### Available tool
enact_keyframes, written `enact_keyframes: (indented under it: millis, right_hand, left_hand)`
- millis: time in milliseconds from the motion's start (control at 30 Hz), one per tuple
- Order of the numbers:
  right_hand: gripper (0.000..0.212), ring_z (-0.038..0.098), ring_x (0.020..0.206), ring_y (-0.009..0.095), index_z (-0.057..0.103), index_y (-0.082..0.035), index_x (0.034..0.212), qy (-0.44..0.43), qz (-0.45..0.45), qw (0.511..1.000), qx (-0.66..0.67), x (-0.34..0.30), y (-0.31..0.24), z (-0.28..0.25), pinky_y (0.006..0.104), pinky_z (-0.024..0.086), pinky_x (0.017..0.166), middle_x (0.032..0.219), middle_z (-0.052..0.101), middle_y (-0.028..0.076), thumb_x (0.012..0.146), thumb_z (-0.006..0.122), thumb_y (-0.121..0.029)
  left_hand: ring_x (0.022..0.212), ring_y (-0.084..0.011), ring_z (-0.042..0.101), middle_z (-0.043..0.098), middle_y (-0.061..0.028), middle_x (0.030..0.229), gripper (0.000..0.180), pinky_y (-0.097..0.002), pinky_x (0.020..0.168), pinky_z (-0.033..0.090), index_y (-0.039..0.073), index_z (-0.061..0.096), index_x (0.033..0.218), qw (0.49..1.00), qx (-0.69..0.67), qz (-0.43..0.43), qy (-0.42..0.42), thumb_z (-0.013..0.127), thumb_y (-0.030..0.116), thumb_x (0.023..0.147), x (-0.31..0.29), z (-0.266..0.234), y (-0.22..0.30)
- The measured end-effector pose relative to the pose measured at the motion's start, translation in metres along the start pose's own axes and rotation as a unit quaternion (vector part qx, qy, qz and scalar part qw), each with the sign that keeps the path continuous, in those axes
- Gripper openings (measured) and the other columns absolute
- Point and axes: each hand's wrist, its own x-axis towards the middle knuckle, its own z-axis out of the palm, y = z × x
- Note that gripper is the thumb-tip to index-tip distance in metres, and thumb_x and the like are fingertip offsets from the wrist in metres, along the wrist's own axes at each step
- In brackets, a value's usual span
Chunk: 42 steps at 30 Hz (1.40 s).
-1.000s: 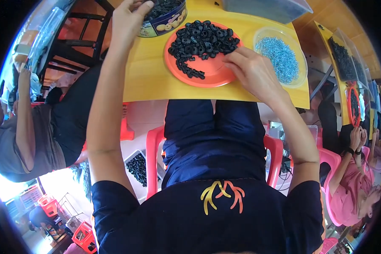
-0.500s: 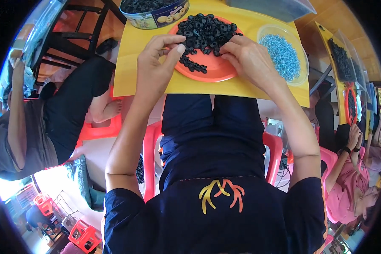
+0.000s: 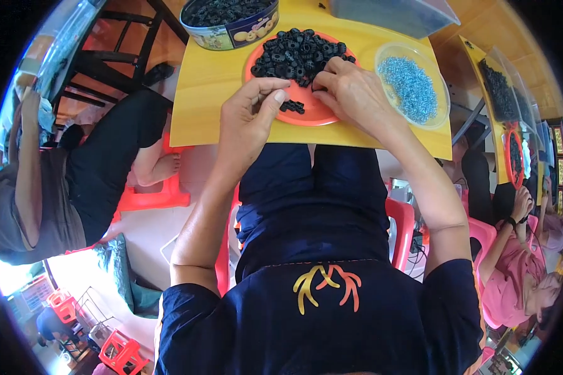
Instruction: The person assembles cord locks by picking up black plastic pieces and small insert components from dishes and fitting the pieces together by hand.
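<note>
A heap of small black ring-shaped parts fills the far half of a round orange plate. Nearer me on that plate lies a short row of small black pieces. Over the plate's left side is my left hand, thumb and forefinger brought close together; whatever lies between them is too small to make out. My right hand is at the near right edge of the heap, fingers curled and pinched. A dark bit shows at its fingertips, but its kind is hidden.
On the yellow table stand a round tin of black parts at far left, a clear dish of blue spring-like pieces at right, and a grey bin behind. Other people sit left and right. A red stool stands at left.
My left hand has moved right and nearer me, now covering part of the row of black pieces. My right hand has shifted slightly left, its fingers curled inward.
</note>
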Motion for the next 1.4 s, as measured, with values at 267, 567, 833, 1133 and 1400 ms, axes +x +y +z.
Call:
enact_keyframes:
  millis: [267,567,833,1133,1400]
  right_hand:
    - [0.014,0.063,0.088,0.029,0.067,-0.007,0.091,-0.034,-0.053,0.997,0.037,0.003,-0.001,0.000,0.0403,0.052,0.075,0.089,0.063,0.011,0.078,0.065,-0.011]
    - [0.018,0.061,0.091,0.031,0.066,-0.006,0.097,-0.068,-0.019,0.996,0.054,0.007,-0.007,0.003,0.0411,0.050,0.076,0.092,0.062,0.011,0.079,0.065,-0.010]
    - [0.023,0.064,0.084,0.021,0.067,-0.005,0.102,0.008,0.071,0.955,0.287,0.003,-0.012,-0.002,0.0351,0.051,0.072,0.089,0.063,0.010,0.079,0.068,-0.008]
    - [0.022,0.063,0.081,0.011,0.069,-0.002,0.104,0.103,0.146,0.773,0.609,-0.019,-0.042,-0.020,0.0240,0.050,0.074,0.092,0.068,0.006,0.083,0.066,0.002]
    - [0.018,0.064,0.083,0.012,0.069,0.000,0.105,0.079,0.073,0.931,0.349,-0.035,-0.007,-0.065,0.0249,0.050,0.074,0.092,0.068,0.008,0.090,0.063,-0.008]
  left_hand:
    - [0.084,-0.0078,0.060,0.065,-0.0040,0.090,0.017,-0.0215,0.075,0.046,-0.002,0.063,0.108,1.000,-0.008,-0.018,0.017,0.057,0.003,0.092,-0.006,0.000,0.000]
    - [0.083,-0.0070,0.059,0.066,-0.0037,0.092,0.018,-0.0205,0.069,0.044,0.000,0.063,0.109,0.999,-0.001,-0.020,0.027,0.057,0.005,0.093,-0.009,-0.006,-0.001]
    - [0.083,-0.0072,0.060,0.066,-0.0038,0.093,0.019,-0.0208,0.069,0.046,0.000,0.062,0.111,0.998,-0.023,-0.047,0.027,0.058,0.004,0.092,-0.010,0.000,0.006]
    - [0.079,-0.0060,0.058,0.060,-0.0003,0.090,0.018,-0.0218,0.069,0.048,-0.001,0.061,0.104,1.000,-0.018,0.020,-0.005,0.066,0.005,0.088,-0.011,0.015,0.018]
    - [0.077,-0.0043,0.057,0.060,0.0018,0.087,0.015,-0.0194,0.067,0.046,0.002,0.061,0.103,0.995,-0.091,-0.032,-0.038,0.065,0.006,0.090,-0.012,0.032,0.020]
